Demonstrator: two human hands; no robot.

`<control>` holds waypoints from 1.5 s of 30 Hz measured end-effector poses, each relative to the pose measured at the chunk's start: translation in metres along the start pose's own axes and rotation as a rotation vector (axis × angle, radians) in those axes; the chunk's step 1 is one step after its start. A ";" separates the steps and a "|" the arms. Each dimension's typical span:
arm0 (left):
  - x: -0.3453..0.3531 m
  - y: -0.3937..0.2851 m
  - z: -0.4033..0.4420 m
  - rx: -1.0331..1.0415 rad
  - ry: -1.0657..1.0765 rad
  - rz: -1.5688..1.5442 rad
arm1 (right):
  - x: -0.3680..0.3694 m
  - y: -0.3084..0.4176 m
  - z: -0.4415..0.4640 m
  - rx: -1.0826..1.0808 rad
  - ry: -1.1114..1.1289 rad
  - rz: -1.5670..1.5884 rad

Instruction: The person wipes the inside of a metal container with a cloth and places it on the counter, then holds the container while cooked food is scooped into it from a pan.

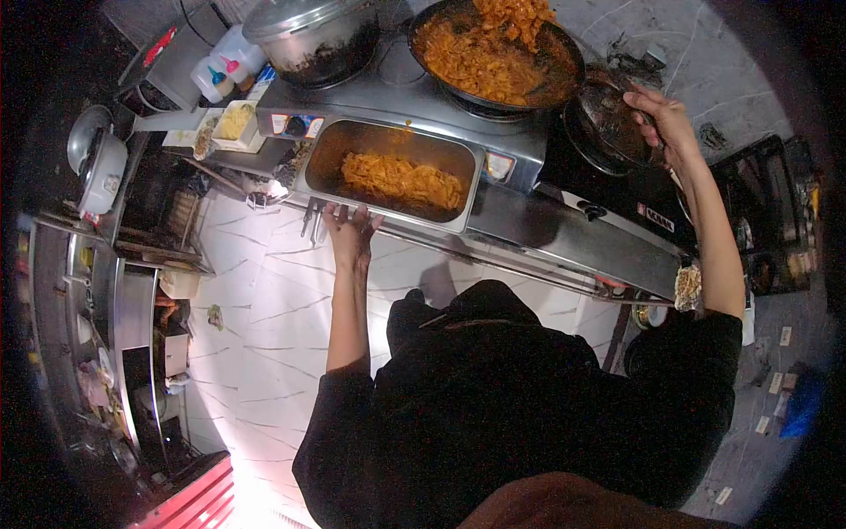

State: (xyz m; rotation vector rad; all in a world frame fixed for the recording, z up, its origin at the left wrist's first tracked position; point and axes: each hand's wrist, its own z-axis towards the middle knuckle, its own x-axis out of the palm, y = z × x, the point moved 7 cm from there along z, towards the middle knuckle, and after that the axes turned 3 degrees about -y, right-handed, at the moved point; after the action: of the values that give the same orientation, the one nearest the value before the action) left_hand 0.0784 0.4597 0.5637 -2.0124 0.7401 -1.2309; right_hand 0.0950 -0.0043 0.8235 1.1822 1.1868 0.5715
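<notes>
My left hand [350,231] is at the near rim of a rectangular steel container [476,176], its fingers spread against the edge. Orange-brown saucy food [401,181] lies in the container. My right hand [663,123] is raised at the right with its fingers curled round a dark, thin part beside a dark round pan [608,123]; what exactly it grips is unclear. Left of that hand, a black wok [577,75] holds more of the orange food [476,62], heaped up at its far side.
A lidded, blackened pot [313,40] stands left of the wok. Squeeze bottles [225,75] and a white tub of yellow shreds [235,122] are at the back left. A rice cooker [104,176] is further left. A stove knob [592,210] shows below the dark pan.
</notes>
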 end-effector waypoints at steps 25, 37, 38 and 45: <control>-0.006 0.011 0.009 -0.016 0.016 -0.043 | 0.018 0.038 -0.082 0.031 0.085 -0.070; -0.002 0.006 0.005 0.013 0.026 -0.037 | 0.105 -0.050 -0.099 0.121 0.454 -0.208; -0.002 0.007 0.005 -0.013 0.006 -0.058 | 0.115 -0.051 -0.093 -0.194 0.420 -0.212; 0.000 0.003 0.002 0.015 0.006 -0.038 | 0.150 -0.021 -0.131 -1.072 0.189 -1.227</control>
State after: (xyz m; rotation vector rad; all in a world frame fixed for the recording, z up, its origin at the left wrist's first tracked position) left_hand 0.0797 0.4582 0.5607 -2.0196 0.6965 -1.2604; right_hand 0.0210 0.1687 0.7543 -0.5523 1.2365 0.2508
